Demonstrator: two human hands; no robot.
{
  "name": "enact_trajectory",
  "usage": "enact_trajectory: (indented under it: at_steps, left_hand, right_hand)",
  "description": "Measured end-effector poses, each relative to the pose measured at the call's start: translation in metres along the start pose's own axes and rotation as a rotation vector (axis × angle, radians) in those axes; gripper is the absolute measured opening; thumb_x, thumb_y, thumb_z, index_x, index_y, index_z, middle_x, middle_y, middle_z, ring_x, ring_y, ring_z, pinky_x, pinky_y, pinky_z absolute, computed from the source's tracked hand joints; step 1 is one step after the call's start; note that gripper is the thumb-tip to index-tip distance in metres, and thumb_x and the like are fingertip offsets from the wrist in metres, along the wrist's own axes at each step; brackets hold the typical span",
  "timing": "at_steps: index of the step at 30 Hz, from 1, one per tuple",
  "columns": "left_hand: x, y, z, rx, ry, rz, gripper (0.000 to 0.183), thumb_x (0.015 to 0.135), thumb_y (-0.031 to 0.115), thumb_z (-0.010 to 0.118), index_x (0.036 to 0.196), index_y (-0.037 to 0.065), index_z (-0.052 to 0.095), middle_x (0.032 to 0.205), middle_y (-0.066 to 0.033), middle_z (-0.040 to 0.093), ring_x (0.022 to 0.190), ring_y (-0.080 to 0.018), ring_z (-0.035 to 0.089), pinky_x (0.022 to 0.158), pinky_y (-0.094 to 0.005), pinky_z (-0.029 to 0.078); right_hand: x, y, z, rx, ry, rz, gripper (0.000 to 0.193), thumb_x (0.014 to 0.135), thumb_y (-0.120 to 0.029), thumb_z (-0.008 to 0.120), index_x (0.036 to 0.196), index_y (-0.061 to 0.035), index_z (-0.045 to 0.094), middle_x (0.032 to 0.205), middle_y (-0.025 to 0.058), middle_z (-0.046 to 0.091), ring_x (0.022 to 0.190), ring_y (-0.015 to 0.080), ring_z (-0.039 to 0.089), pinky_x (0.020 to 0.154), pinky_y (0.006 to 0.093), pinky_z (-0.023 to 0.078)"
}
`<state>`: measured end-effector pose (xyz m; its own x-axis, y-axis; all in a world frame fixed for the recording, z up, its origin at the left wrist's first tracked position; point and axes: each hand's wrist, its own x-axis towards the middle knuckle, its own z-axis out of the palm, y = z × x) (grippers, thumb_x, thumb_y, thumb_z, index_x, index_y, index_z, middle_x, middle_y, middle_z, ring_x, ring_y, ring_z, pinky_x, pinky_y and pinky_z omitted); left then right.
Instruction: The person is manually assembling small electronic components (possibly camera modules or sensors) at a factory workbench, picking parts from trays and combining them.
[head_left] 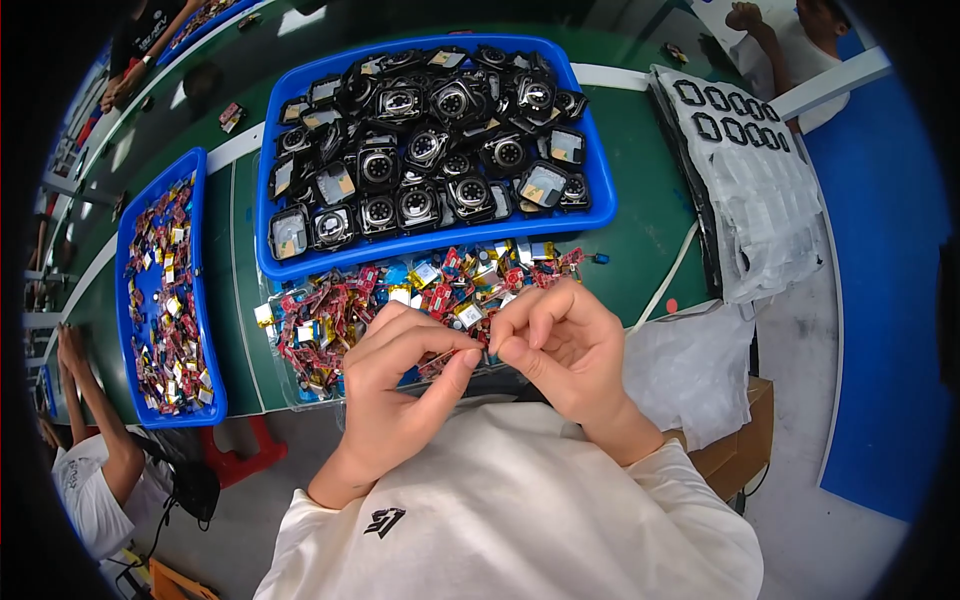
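We see a loose, off-white shirt of soft, plain cloth, its front gathered into shallow creases and shaded folds, with a small, angular black mark made of blocky strokes on the wearer's left side. The left sleeve and the right sleeve share that pale colour, look wide and slightly rumpled, and end in simple edges that leave the wrists uncovered. Beyond them we find bare hands with slender fingers and smoothly rounded tips.
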<state>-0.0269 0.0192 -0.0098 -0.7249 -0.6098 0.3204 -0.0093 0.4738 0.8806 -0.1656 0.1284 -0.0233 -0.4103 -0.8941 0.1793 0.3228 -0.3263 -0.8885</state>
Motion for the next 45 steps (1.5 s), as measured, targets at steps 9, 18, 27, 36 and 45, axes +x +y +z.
enact_trajectory:
  at_steps: [9, 18, 27, 36, 45]
  left_hand:
    - [-0.003, -0.002, -0.004, -0.174, -0.019, -0.018, 0.007, 0.072, 0.0, 0.071, 0.077, 0.003, 0.067, 0.07, -0.004, 0.063, 0.067, -0.0158, 0.054, 0.065, -0.0281, 0.04]
    - [-0.006, -0.002, -0.007, -0.202, 0.015, -0.034, 0.006, 0.073, 0.001, 0.071, 0.077, 0.003, 0.068, 0.071, -0.004, 0.064, 0.067, -0.0158, 0.054, 0.066, -0.0279, 0.04]
    - [-0.008, -0.004, -0.01, -0.197, 0.012, -0.044, 0.006, 0.073, 0.001, 0.072, 0.077, 0.004, 0.068, 0.072, -0.0044, 0.064, 0.068, -0.0159, 0.054, 0.065, -0.0282, 0.041]
    - [-0.008, -0.004, -0.009, -0.178, 0.027, -0.027, 0.007, 0.072, 0.0, 0.071, 0.077, 0.004, 0.068, 0.071, -0.0041, 0.064, 0.067, -0.0157, 0.054, 0.065, -0.028, 0.041]
    - [-0.007, -0.003, -0.006, -0.158, 0.017, -0.014, 0.007, 0.072, -0.001, 0.071, 0.077, 0.003, 0.067, 0.071, -0.0043, 0.064, 0.068, -0.0163, 0.055, 0.066, -0.0283, 0.041]
  right_hand:
    - [0.02, -0.013, -0.022, -1.173, 0.117, -0.42, 0.035, 0.062, -0.005, 0.084, 0.088, -0.004, 0.061, 0.091, 0.0062, 0.066, 0.082, 0.0172, 0.057, 0.063, 0.0267, 0.043]
    - [0.066, -0.034, -0.063, -1.516, 0.245, -0.461, 0.027, 0.066, -0.02, 0.08, 0.082, -0.0031, 0.066, 0.089, 0.0061, 0.061, 0.084, 0.0244, 0.054, 0.072, 0.0337, 0.046]
    - [0.073, -0.027, -0.063, -1.7, 0.298, -0.398, 0.038, 0.065, -0.034, 0.081, 0.083, -0.0027, 0.07, 0.101, 0.0073, 0.061, 0.092, 0.0257, 0.054, 0.076, 0.0351, 0.047]
    - [0.068, -0.014, -0.061, -1.537, 0.427, -0.379, 0.025, 0.066, -0.027, 0.079, 0.076, -0.0071, 0.068, 0.122, 0.0108, 0.057, 0.12, 0.0314, 0.043, 0.097, 0.044, 0.034]
    - [0.065, -0.005, -0.064, -1.514, 0.477, -0.378, 0.024, 0.065, -0.029, 0.079, 0.072, -0.0088, 0.069, 0.127, 0.0118, 0.055, 0.124, 0.0324, 0.04, 0.101, 0.0485, 0.026]
